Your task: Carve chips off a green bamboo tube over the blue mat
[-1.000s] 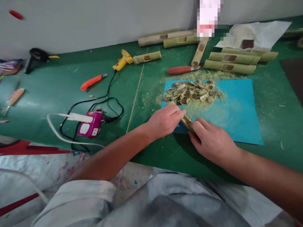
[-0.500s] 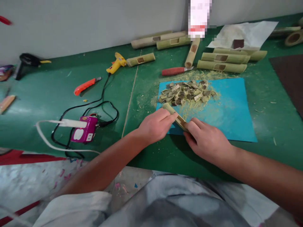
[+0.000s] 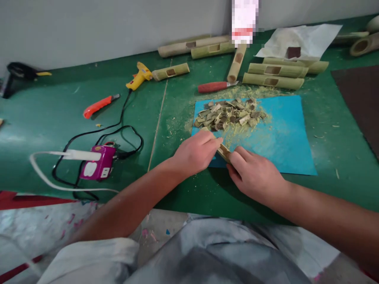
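Person's left hand [image 3: 197,152], right hand [image 3: 256,169] grip bamboo tube [image 3: 224,153] at blue sheet [image 3: 286,142], near-left; chips [image 3: 231,114] on it, knife [image 3: 212,87] beyond.

Lighting: diffuse, moderately dim. Pale glare on the table [image 3: 38,114] at frame left; soft shadow beneath the right hand [image 3: 257,171], lower centre. Pixelated patch [image 3: 244,21] at upper centre. Fine detail soft; edges stretched.

Beyond the left hand [image 3: 195,153], a chip pile [image 3: 228,114] blocks; rightward, blue paper [image 3: 286,138] gives room.

A bamboo tube [image 3: 224,152] slants before chips [image 3: 229,114] heaped on a sheet [image 3: 287,132]. Behind the chips, a knife [image 3: 213,87] rests on the desk [image 3: 142,118].
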Available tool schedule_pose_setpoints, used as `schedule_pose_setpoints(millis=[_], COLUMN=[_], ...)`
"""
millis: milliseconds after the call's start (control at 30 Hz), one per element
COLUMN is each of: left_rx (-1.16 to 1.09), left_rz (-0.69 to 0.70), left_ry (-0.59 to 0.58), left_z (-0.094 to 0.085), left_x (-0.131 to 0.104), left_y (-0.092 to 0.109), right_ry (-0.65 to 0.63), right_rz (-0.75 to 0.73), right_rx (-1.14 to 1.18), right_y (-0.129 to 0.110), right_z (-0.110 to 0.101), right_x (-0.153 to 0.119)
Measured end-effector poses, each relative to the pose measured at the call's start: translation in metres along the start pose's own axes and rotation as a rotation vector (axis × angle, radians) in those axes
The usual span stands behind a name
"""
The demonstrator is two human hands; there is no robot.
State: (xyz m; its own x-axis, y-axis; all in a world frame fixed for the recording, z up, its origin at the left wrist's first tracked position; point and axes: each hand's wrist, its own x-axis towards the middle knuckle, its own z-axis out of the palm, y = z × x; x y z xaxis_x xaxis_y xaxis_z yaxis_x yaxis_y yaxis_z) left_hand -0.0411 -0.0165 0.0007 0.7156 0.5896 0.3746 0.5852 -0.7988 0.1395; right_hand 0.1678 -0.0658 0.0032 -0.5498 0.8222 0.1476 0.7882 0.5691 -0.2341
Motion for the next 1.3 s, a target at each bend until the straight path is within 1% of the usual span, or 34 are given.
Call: schedule_pose_setpoints(millis=[133, 200, 300, 400, 567, 700, 767, 833, 900, 1100, 1200, 1300], left_rx=[0.018, 0.031, 0.018, -0.007, -0.011, -0.032, -0.043, -0.053, -0.072, -0.143, -0.126, -0.104], left_rz=[0.017, 0.014, -0.011, -0.015, 0.007, 0.034, -0.004, -0.075, -0.128, -0.153, -0.197, -0.24], left_ry=[0.013, 0.018, -0.011, -0.029, 0.028, 0.052, 0.107, 0.167, 0.2, 0.172, 0.206, 0.237], left_z=[-0.002, -0.002, -0.001, 0.0, -0.001, -0.004, -0.007, -0.01, -0.01, -0.004, -0.006, -0.009], left_x=[-0.001, -0.002, 0.002, 0.004, -0.006, -0.01, -0.011, -0.011, -0.01, -0.008, -0.007, -0.005], left_y=[0.001, 0.001, 0.002, 0.002, 0.001, -0.001, -0.002, -0.003, -0.003, -0.001, -0.001, -0.002], right_ry=[-0.024, -0.024, 0.008, 0.03, 0.022, 0.043, 0.044, 0.036, 0.027, 0.006, 0.012, 0.046], right_rz=[0.041, 0.028, -0.002, 0.014, -0.032, -0.013, -0.018, -0.024, -0.022, 0.035, 0.071, 0.114], right_rx=[0.016, 0.02, 0.013, 0.011, 0.018, 0.014, 0.018, 0.022, 0.021, 0.033, 0.025, 0.002], right_y=[0.0, 0.0, 0.0, 0.0, -0.002, -0.001, -0.001, -0.001, -0.001, 0.0, 0.004, 0.009], right_z=[-0.001, -0.001, 0.0, 0.0, 0.001, 0.002, 0.001, 0.0, -0.001, -0.005, -0.009, -0.01], right_x=[0.0, 0.0, 0.0, 0.0, -0.001, -0.001, -0.001, -0.001, -0.001, 0.0, 0.002, 0.002])
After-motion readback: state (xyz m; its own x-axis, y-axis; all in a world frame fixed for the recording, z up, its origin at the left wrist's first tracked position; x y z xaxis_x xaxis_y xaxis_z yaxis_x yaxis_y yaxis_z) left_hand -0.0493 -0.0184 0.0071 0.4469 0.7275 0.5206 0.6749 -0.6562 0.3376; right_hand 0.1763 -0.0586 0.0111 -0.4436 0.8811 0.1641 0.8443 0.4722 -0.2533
